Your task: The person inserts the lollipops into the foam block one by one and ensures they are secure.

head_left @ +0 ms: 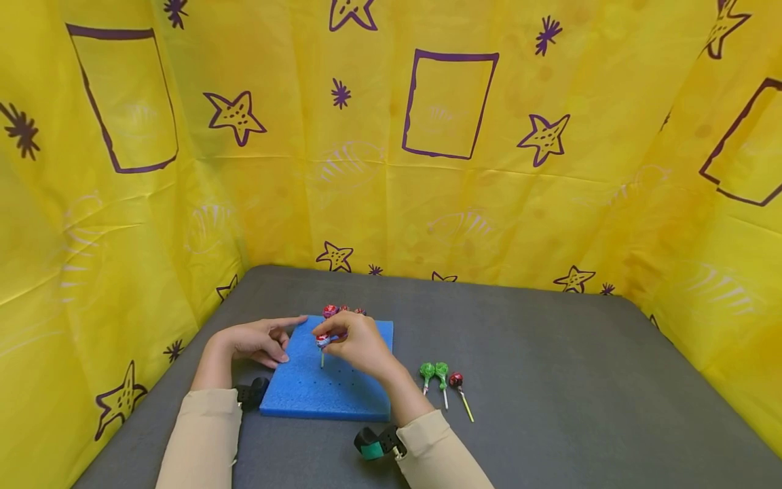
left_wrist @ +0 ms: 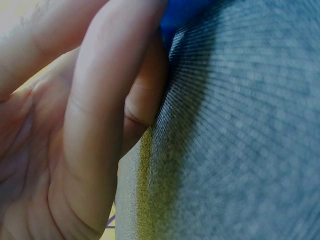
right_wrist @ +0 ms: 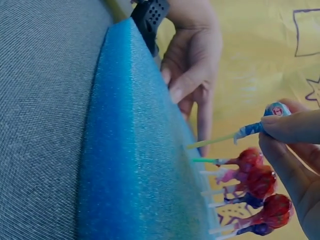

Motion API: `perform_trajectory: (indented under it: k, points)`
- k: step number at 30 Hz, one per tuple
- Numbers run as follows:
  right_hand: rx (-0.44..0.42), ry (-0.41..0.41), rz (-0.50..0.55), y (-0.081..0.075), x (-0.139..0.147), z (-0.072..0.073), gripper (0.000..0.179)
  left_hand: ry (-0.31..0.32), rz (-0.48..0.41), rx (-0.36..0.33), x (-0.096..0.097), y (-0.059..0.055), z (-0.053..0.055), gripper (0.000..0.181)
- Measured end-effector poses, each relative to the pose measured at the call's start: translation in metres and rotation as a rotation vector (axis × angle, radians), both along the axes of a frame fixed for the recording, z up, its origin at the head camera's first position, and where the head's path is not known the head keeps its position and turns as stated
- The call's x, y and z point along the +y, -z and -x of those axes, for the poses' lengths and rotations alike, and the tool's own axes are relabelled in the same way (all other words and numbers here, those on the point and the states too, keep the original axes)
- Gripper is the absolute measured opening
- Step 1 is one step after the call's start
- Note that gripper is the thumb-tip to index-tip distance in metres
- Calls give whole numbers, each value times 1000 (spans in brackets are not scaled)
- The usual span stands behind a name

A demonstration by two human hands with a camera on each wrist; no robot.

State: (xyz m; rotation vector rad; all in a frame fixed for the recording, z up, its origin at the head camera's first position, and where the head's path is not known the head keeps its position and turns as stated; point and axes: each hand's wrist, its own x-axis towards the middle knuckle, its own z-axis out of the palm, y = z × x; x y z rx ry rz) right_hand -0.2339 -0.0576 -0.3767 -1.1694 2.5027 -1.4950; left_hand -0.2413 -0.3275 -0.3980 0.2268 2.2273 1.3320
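Blue-wrapped lollipop (head_left: pixel 322 341), the one I am pinching by its head between the thumb and fingers of my right hand (head_left: pixel 357 345), is standing nearly upright over the blue foam block (head_left: pixel 324 402), just left of its middle, its yellow stick reaching down to the top; whether the tip is sitting in a hole, I cannot tell. My left hand (head_left: pixel 256 341) is lying relaxed against the block's left edge, thumb touching it and forefinger extending to the far left corner. Several red and purple lollipops (right_wrist: pixel 276 211) are standing in the block near its far edge. Right of the block, two green lollipops (head_left: pixel 426 371) and one dark red lollipop (head_left: pixel 455 379) are lying on the grey table (head_left: pixel 562 380).
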Motion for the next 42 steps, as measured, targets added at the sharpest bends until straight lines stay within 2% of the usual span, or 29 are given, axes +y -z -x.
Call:
perform_trajectory:
  k: [10, 18, 25, 31, 42]
  points:
    - [-27, 3, 2, 6, -3, -1, 25, 2, 5, -5, -1, 0, 0, 91]
    - [-18, 3, -40, 7, -3, -1, 24, 2, -7, -19, -1, 1, 0, 91]
    - [10, -3, -65, 5, 0, 0, 23, 18, -13, -22, 0, 1, 0, 92]
    - [24, 3, -68, 4, 2, 2, 21, -4, -3, -17, -1, 1, 0, 92]
    - [-17, 4, -40, -6, 11, 3, 22, -5, -2, -11, 0, 0, 0, 92]
